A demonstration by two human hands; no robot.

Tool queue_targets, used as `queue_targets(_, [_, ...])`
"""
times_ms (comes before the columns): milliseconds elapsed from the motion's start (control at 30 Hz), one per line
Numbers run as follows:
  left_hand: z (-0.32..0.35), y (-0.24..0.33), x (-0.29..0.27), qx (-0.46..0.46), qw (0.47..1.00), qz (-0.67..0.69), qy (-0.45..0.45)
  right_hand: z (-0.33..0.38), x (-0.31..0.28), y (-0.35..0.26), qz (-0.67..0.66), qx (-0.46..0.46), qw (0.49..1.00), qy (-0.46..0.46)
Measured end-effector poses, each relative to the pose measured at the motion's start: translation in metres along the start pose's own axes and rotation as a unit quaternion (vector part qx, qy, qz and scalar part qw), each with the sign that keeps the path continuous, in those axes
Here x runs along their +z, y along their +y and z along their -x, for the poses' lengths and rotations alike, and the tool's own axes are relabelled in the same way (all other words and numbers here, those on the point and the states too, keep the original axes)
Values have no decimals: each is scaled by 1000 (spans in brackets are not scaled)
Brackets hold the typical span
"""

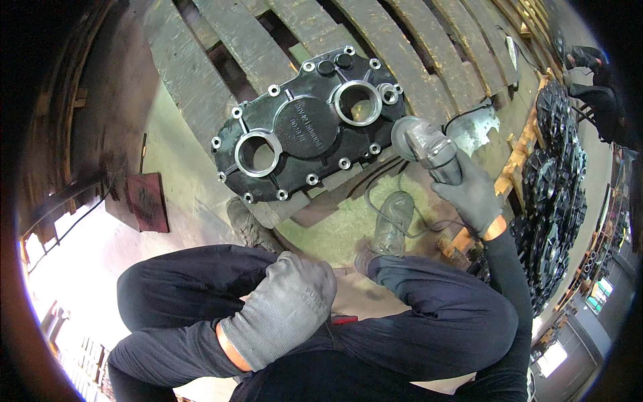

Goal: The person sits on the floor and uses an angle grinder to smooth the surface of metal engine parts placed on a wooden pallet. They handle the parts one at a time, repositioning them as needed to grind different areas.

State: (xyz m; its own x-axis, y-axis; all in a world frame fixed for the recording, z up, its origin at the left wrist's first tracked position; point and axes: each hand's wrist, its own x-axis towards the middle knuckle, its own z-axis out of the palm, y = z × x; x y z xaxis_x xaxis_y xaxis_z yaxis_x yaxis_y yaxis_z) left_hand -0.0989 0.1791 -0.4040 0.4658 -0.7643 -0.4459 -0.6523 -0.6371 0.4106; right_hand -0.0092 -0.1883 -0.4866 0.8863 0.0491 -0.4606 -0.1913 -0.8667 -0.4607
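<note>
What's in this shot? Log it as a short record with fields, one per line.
Setting: workshop floor with a wooden pallet
Workpiece: black cast housing cover with two machined bores, lying flat on the pallet
Right hand: grey glove, grips an angle grinder beside the cover's right end
Left hand: grey glove, rests on the knee
Nearby: stacked black castings at right

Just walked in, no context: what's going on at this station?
A person crouches over a black cast metal housing lying flat on a wooden pallet. Their gloved right hand grips an angle grinder, its head held just off the housing's right edge; contact is unclear. The gloved left hand rests on the left knee, holding nothing. A stack of similar dark castings stands to the right.
</note>
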Motion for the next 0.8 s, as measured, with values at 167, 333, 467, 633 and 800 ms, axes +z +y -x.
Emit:
queue_targets(167, [-3,-4,0,-3,999,-1,-34,8,-6,3,-5,14,1000,-9])
queue_targets(333, [2,-6,-11,7,999,5,-51,8,-21,1,-27,34,999,-5])
queue_targets(467, [-3,-5,-9,7,998,-8,-66,-18,-28,18,-6,5,1000,29])
queue_targets(633, [-6,-8,-10,3,997,-13,-73,-55,-45,18,37,-46,997,48])
queue_targets(800, [-8,-9,-6,-7,995,-4,-99,-79,-43,16,74,-60,994,59])
